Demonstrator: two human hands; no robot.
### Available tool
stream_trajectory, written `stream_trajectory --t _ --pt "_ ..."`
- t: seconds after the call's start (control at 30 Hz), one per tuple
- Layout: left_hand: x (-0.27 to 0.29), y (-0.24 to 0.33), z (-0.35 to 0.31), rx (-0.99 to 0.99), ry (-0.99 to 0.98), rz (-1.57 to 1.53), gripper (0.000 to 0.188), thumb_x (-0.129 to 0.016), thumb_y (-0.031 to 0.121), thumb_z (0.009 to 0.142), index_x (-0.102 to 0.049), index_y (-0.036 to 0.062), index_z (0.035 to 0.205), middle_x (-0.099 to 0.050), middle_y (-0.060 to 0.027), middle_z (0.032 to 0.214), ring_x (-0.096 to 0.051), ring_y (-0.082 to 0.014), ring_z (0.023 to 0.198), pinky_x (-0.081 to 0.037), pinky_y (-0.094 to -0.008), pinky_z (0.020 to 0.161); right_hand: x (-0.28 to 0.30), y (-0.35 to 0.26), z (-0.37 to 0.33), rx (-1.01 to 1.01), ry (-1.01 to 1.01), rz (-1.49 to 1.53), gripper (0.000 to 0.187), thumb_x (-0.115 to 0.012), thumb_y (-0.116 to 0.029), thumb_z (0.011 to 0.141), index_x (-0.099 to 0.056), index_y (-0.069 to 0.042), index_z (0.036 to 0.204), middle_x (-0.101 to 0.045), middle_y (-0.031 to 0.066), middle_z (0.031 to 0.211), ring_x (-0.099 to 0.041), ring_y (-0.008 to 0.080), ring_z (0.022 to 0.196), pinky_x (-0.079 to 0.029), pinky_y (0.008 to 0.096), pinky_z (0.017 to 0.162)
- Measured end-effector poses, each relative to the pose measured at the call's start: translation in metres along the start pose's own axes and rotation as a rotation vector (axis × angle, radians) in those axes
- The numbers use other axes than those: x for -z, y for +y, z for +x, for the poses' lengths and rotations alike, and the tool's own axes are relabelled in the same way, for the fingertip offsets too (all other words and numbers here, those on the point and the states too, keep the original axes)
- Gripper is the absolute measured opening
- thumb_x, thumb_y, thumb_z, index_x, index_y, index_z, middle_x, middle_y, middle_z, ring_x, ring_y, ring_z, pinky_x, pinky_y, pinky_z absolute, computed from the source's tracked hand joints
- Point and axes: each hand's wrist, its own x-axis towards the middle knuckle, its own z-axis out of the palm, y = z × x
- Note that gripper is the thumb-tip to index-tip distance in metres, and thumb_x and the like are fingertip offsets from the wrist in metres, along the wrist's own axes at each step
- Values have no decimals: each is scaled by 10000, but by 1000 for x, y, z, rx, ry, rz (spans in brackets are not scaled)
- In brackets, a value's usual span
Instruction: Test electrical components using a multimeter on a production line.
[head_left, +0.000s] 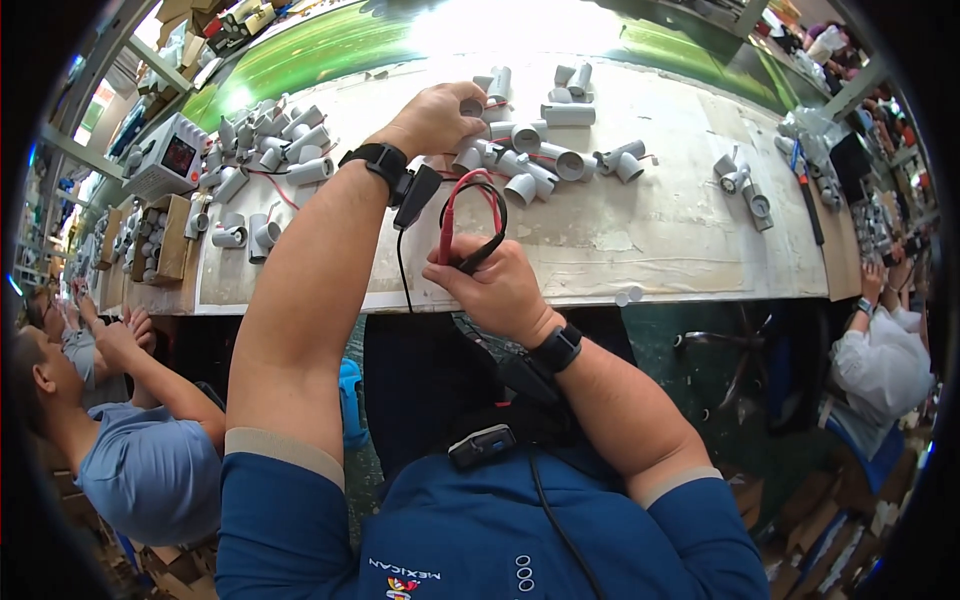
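So the left hand (432,122) is stretched way out toward the bench's (690,225) far edge, back up, fingers closed round a grey cylinder (470,107). Right elbow's bent, right hand (492,282) by the near edge, pinching red and black probe leads (446,236).

Dressed in Blue and Black

The person is wearing a blue short-sleeved shirt (455,525), beige trim (285,451) edging its sleeves (282,510). White lettering (405,569), white rings (524,574) and a colourful emblem (403,587) are marking the shirt's front. Black wristbands (557,348) are sitting beyond the shirt's sleeves; a black cable (553,522) is crossing its front.
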Motion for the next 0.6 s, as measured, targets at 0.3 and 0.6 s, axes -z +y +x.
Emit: stream_trajectory --t 0.3,0.6 --pt "47 -3 -69 263 167 -562 323 -697 266 1008 -681 -3 1185 -727 -88 969 -704 -162 852 -578 -298 730 0 -2 -7 -63 -15 42 112 -784 -87 915 -741 -3 976 -709 29 750 -636 83 683 -516 264 627" --pt "-13 42 -276 639 204 -1578 389 -602 280 1055 -661 -84 1180 -741 -156 915 -748 -235 679 -617 -285 509 -2 2 3 -242 52 199 122 -763 -97 944 -734 0 1014 -721 36 832 -642 86 692 -532 240 604"
